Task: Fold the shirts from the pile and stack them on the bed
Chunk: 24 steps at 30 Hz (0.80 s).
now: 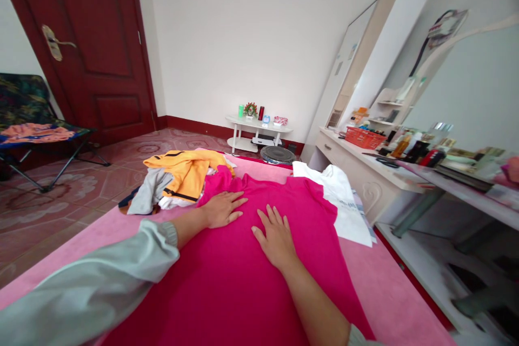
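A bright magenta shirt (243,281) lies spread flat on a pink bed cover (389,292). My left hand (222,208) rests flat on the shirt near its upper left part, fingers stretched out and holding nothing. My right hand (276,235) lies flat on the shirt's middle, fingers together and extended, also holding nothing. The two hands are a short gap apart. My left arm wears a pale grey-green sleeve (93,286).
A pile of orange, grey and white clothes (178,178) sits at the bed's far left. A white garment (344,200) lies at the right edge. A cluttered dresser (389,167) stands right, a folding chair (36,130) and red door (97,43) left, a small white table (259,130) behind.
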Each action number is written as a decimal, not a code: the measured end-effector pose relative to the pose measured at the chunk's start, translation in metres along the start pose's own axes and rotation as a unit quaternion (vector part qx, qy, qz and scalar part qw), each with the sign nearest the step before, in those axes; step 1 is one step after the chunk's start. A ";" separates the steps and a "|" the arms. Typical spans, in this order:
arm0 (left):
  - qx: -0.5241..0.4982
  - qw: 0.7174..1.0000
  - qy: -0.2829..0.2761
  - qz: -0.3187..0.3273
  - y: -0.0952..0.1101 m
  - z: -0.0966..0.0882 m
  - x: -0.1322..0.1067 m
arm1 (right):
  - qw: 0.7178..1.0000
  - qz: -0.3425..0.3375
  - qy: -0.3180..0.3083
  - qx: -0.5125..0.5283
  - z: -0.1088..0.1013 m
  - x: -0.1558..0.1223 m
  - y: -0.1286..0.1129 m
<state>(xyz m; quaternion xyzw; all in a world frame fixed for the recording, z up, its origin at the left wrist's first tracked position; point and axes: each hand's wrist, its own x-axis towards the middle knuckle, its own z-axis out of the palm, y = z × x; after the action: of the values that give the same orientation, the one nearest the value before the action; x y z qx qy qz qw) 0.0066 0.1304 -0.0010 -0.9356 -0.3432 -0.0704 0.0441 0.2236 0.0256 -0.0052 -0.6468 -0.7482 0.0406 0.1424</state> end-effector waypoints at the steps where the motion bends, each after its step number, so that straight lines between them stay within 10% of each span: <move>1: 0.017 1.000 -0.003 -0.018 -0.007 -0.001 0.007 | 1.000 0.001 -0.001 0.001 0.000 0.000 0.000; 9: 0.043 0.973 0.040 -0.222 -0.023 -0.004 0.062 | 1.000 0.004 -0.011 0.014 -0.003 0.000 0.000; 17: -0.053 0.992 0.016 -0.114 0.028 0.029 0.077 | 1.000 0.012 -0.025 0.005 -0.002 0.003 0.002; 24: -0.070 0.984 0.004 -0.164 0.036 0.028 0.054 | 1.000 0.016 -0.007 0.026 0.001 0.003 0.006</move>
<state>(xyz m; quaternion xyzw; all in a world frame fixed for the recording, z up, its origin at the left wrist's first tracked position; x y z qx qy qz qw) 0.0737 0.1407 -0.0215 -0.8672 -0.4858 -0.1040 -0.0328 0.2284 0.0298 -0.0070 -0.6543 -0.7375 0.0668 0.1533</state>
